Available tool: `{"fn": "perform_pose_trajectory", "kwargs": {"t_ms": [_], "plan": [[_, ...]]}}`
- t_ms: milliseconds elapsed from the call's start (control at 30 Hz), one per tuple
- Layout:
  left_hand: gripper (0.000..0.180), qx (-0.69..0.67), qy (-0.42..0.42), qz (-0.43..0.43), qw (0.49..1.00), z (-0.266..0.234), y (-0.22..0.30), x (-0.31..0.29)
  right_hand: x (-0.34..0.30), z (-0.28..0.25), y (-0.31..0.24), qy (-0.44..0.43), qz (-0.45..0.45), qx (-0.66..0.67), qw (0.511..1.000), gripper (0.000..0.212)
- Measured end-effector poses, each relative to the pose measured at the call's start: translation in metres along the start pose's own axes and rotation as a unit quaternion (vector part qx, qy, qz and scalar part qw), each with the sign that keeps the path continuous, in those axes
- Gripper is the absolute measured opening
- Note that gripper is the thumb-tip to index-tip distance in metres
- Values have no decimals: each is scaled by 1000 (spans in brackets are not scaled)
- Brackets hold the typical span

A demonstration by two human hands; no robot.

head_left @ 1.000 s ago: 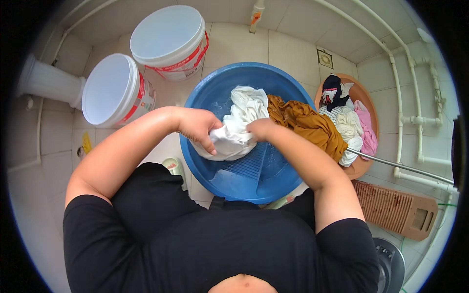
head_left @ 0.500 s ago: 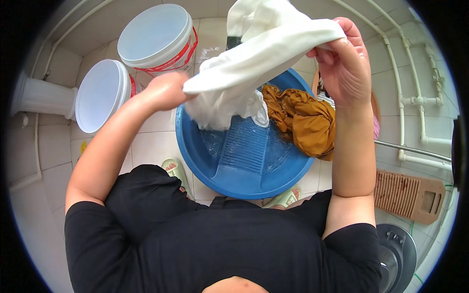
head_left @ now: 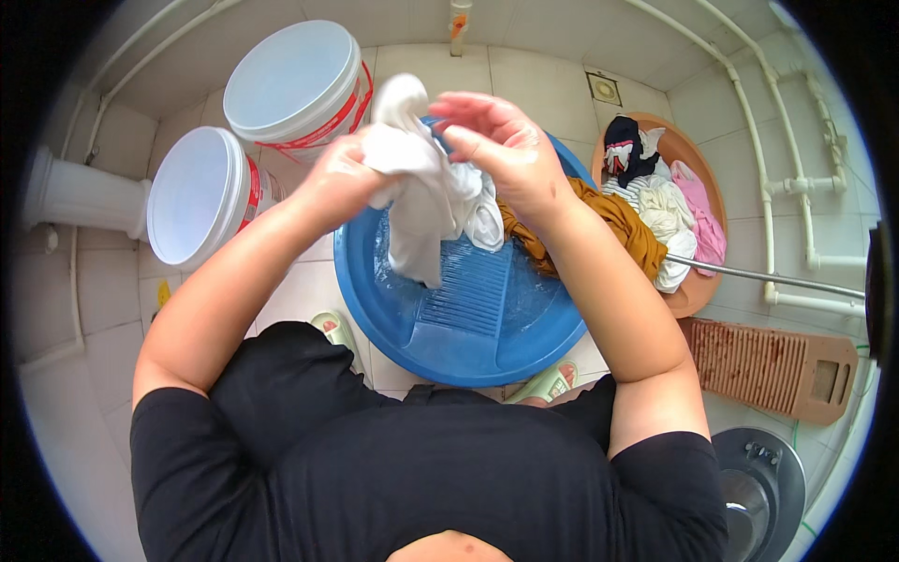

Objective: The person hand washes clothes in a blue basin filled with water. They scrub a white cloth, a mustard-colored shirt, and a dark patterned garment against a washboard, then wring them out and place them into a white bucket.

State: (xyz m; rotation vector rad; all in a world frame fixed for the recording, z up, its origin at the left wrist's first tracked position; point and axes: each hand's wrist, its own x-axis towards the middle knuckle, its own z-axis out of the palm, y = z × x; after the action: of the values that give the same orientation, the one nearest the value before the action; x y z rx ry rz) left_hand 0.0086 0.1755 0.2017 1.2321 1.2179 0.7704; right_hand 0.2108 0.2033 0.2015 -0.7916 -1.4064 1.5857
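The fingers of your left hand are closed round a bunched white cloth; those of your right hand are parted and curved beside it, contact uncertain. The cloth hangs over the blue tub, above its ridged board. Half a second ago it was stretched between both raised hands; its gathered state suggests that your left grip now carries most of the load. To the right, a brown cloth reaches toward the orange tub of clothes. To the left, two white buckets bear red labelling, its print illegible here.
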Motion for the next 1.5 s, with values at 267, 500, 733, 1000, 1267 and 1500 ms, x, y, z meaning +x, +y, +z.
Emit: {"fn": "perform_pose_trajectory", "kwargs": {"t_ms": [267, 500, 733, 1000, 1267, 1500], "plan": [[41, -363, -204, 261, 871, -24, 77, -21, -21, -58, 173, -18, 138, -170, 976, 87], [35, -288, -9, 188, 939, -24, 55, -23, 13, -42, 107, 173, 239, 60, 954, 43], [38, 27, 2, -238, 971, -12, -65, 3, 3, -108, 129, 113, 129, -351, 920, 46], [63, 352, 56, -140, 924, 29, -173, 40, -5, -84, 213, 70, 50, -619, 781, 47], [59, 554, 97, -113, 819, 104, -260, 80, 19, -56, 251, -85, 129, -673, 723, 53], [42, 415, -30, -312, 854, 86, -249, 107, 52, -64, 275, -40, 207, -611, 763, 65]]}}
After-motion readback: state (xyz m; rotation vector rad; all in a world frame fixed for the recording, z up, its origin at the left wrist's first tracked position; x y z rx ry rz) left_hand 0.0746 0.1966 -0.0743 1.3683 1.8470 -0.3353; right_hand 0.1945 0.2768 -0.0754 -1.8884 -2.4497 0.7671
